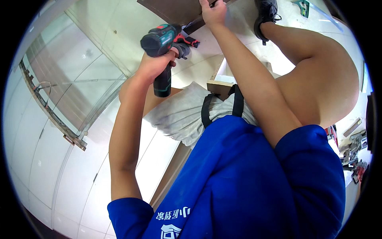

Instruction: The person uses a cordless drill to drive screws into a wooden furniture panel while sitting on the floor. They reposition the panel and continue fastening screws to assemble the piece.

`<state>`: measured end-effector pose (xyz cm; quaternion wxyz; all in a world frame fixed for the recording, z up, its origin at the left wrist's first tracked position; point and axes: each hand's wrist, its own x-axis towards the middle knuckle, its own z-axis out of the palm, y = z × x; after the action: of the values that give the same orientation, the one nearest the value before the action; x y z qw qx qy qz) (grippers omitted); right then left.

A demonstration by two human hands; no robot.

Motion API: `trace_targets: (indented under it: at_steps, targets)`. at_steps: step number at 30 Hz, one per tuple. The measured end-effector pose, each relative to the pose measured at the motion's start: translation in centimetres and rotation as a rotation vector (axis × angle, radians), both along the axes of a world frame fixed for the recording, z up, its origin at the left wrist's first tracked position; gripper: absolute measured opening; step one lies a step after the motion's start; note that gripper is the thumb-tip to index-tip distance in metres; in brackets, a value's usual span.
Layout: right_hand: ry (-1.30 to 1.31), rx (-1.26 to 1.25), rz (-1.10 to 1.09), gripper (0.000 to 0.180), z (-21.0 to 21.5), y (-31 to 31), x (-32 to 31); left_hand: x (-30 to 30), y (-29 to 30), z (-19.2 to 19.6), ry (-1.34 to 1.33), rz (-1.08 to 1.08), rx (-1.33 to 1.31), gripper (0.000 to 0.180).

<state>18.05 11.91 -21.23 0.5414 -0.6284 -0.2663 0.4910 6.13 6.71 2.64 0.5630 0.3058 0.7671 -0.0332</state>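
My left hand is wrapped round the grip of a dark green and black cordless drill. The drill's battery end hangs down below the hand, and its front points away toward a brown board. At the top edge, my right hand is closed at the board's right part. The frame cuts off some of its fingertips, along with the far side of the board. Whatever the drill's tip may touch is hard to make out. A red and black tool lies on the floor just beyond the drill.
An open wooden box with a white inside stands between my legs. On the left are a glass panel and a curved metal rail. A green tool lies far right; several metal tools lie at the right edge.
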Motion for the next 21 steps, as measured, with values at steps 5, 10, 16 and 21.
trace_targets:
  at_steps: [5, 10, 16, 21]
  targets:
    - [-0.005, -0.036, 0.045, 0.042, -0.1, -0.2, 0.6, -0.5, 0.8, -0.1, -0.044, 0.102, -0.085, 0.023]
    - [-0.001, 0.004, 0.032, 0.042, -0.9, -0.2, 0.1, -1.2, 0.3, -0.1, -0.059, 0.151, -0.096, 0.026]
    - [0.012, 0.059, -0.021, 0.035, -1.1, 0.0, -0.4, -0.9, -0.3, 0.2, -0.048, 0.152, 0.013, 0.024]
    - [0.155, -0.053, 0.051, 0.035, 0.4, 0.1, 0.3, -2.0, 0.0, -0.3, -0.087, 0.075, 0.106, 0.018]
